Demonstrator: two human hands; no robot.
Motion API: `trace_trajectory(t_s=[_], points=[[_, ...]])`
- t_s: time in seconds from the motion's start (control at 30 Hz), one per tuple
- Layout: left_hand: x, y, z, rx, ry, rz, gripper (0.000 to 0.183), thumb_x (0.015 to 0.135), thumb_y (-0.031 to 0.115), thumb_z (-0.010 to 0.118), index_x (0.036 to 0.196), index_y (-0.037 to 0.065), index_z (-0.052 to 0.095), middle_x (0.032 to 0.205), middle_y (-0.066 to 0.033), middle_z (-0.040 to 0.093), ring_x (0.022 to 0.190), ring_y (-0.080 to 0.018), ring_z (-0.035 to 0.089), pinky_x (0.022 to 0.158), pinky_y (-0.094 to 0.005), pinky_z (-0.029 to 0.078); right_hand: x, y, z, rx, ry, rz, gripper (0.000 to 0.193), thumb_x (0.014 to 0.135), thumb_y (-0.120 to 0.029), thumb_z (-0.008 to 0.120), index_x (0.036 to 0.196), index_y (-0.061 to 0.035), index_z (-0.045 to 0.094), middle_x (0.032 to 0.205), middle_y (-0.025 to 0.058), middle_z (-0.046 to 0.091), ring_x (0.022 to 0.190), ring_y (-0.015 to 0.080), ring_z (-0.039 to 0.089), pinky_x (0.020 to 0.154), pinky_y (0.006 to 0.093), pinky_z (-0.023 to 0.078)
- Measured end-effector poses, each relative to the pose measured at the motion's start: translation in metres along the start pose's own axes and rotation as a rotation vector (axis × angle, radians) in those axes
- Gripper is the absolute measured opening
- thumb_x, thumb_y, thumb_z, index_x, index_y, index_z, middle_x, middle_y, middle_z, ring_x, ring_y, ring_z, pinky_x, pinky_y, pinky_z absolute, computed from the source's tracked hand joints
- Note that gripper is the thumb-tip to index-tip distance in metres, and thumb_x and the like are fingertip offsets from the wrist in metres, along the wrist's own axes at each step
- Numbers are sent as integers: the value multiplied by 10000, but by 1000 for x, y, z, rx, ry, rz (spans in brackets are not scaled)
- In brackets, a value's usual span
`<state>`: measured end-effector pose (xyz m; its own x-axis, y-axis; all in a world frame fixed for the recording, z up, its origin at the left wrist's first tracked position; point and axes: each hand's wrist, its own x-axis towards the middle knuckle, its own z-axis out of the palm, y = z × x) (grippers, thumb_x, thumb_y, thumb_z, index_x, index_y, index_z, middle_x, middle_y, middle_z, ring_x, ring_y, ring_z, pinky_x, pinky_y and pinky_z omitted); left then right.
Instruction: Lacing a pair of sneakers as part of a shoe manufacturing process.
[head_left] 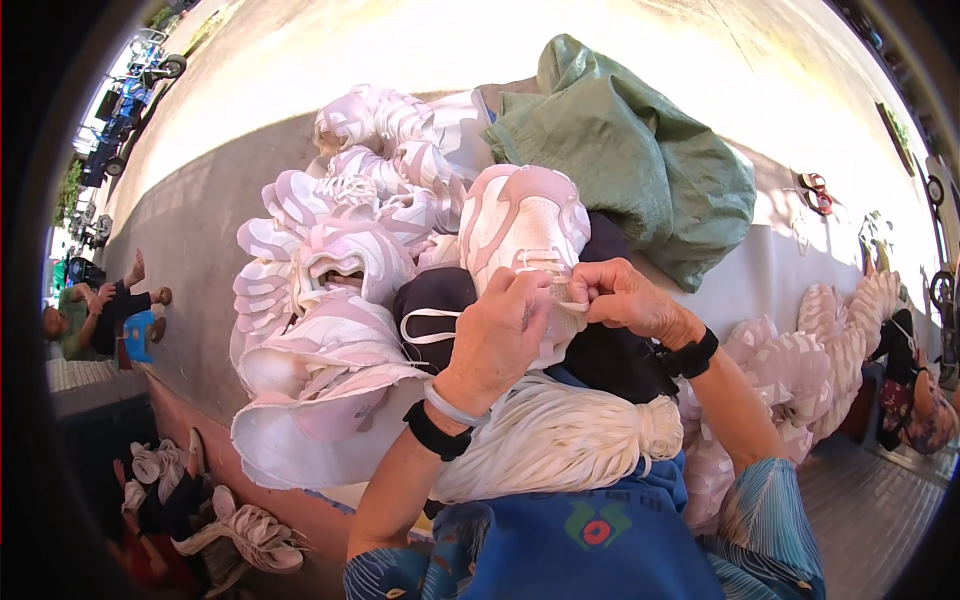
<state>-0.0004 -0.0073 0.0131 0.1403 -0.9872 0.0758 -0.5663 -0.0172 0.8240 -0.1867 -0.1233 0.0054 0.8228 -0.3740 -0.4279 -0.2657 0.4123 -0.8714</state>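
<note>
A pink-and-white sneaker upper (520, 215) rests across my dark-trousered lap, its toe pointing away from me. My left hand (497, 325) is closed in a pinch over its eyelets, at the near end of the lacing. Beside it my right hand (635, 300) pinches the white shoelace (578, 303); the fingertips of both hands nearly meet. A loose lace end (430, 318) loops out left of my left hand onto the black cloth. Closer to me, a thick hank of cream shoelaces (570, 435) lies above my blue apron (590, 560). What exactly sits between my left fingertips is hidden.
Many sneaker uppers (345, 250) are heaped on my left. A green woven sack (640, 150) bulges ahead. More stacked uppers (785, 375) stretch away on my right. Other people (95, 310) sit at the far left, lower left and right edges. Red sandals (818, 195) lie farther off.
</note>
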Motion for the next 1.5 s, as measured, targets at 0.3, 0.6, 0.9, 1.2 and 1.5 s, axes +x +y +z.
trace_trajectory(t_s=[0.3, 0.6, 0.9, 1.2, 1.5], points=[[3, 14, -4, 121, -200, 130, 211, 804, 118, 743, 964, 15, 651, 1021, -146, 584, 776, -328, 640, 692, -393, 530, -18, 3, 23, -185, 266, -189, 197, 815, -65, 719, 991, -32, 636, 810, -36, 536, 734, 43, 484, 664, 212, 439], [-7, 0, 3, -134, -31, 87, 177, 885, 120, 706, 892, -49, 656, 1081, -126, 616, 680, -129, 560, 601, -252, 460, -14, 32, 38, -689, 586, -424, 275, 799, -98, 731, 1012, -45, 566, 883, 110, 583, 791, 291, 624, 696, 385, 505], [-9, -6, -1, -126, 59, -20, 108, 838, 63, 742, 924, 10, 703, 1047, -111, 623, 688, -128, 593, 623, -261, 487, -11, 25, 39, -588, 599, -440, 139, 851, -81, 671, 977, -50, 623, 867, 109, 576, 759, 283, 614, 670, 363, 499], [-5, -1, -1, -91, 0, 89, 115, 804, -43, 692, 880, 14, 627, 1007, -98, 619, 643, -128, 568, 551, -242, 456, 1, 15, 40, -863, 561, -518, 150, 888, -78, 614, 1023, -69, 676, 843, 119, 557, 757, 318, 611, 651, 395, 496], [13, 3, 1, 52, 121, 348, 177, 820, -66, 667, 934, 31, 573, 973, -131, 619, 683, -240, 617, 581, -290, 489, 14, 16, 25, -745, 430, -647, 190, 886, -68, 625, 1064, -41, 686, 845, 128, 568, 768, 285, 596, 695, 346, 479]])
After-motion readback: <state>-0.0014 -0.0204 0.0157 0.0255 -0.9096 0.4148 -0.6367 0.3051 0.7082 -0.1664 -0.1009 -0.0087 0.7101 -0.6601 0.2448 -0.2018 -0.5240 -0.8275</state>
